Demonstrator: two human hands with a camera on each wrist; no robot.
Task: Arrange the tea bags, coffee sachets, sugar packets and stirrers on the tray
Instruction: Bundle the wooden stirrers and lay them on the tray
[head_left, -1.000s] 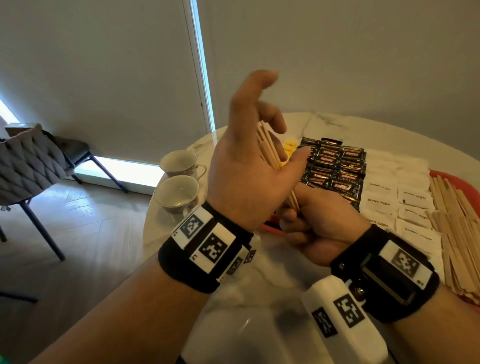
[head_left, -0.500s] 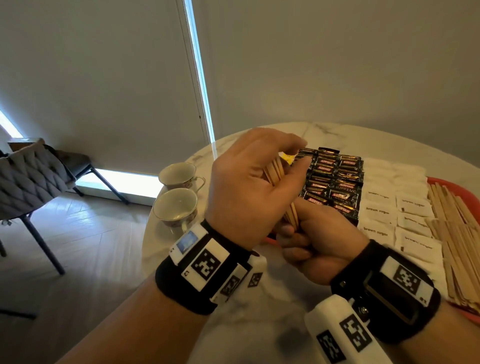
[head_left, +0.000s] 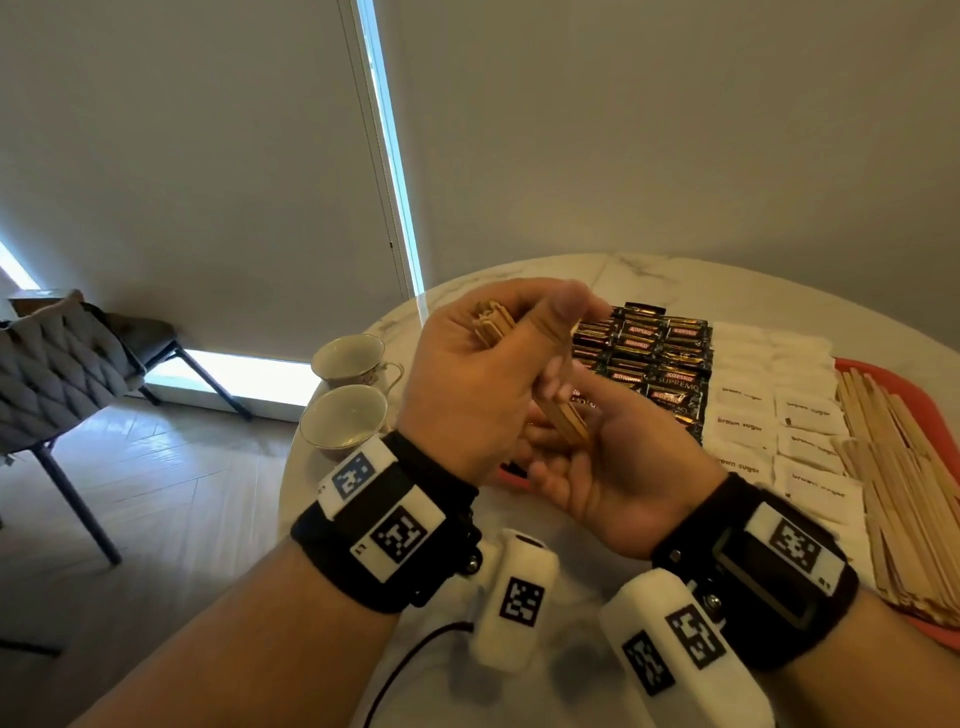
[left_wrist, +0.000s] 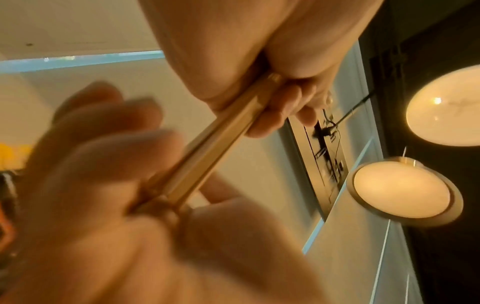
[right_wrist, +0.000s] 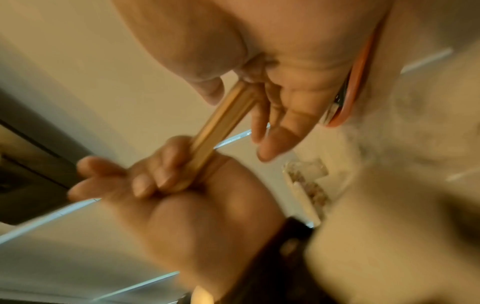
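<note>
Left hand: fingers curled round the upper end of a bundle of stirrers, held above the table's near left edge.
Right hand: palm up, fingers loosely closed on the bundle's lower end (blurred in the wrist views).
Tray: red, carrying coffee sachets, sugar packets and laid-out stirrers along its right edge.
Cups: two, at the table's left edge.

Both forearms reach forward with the wrists close together. The left hand is raised, back toward the camera, its fingers and thumb curled around a bundle of stirrers. The right hand lies just below, palm up, fingers loosely curled around the bundle's lower end.
</note>
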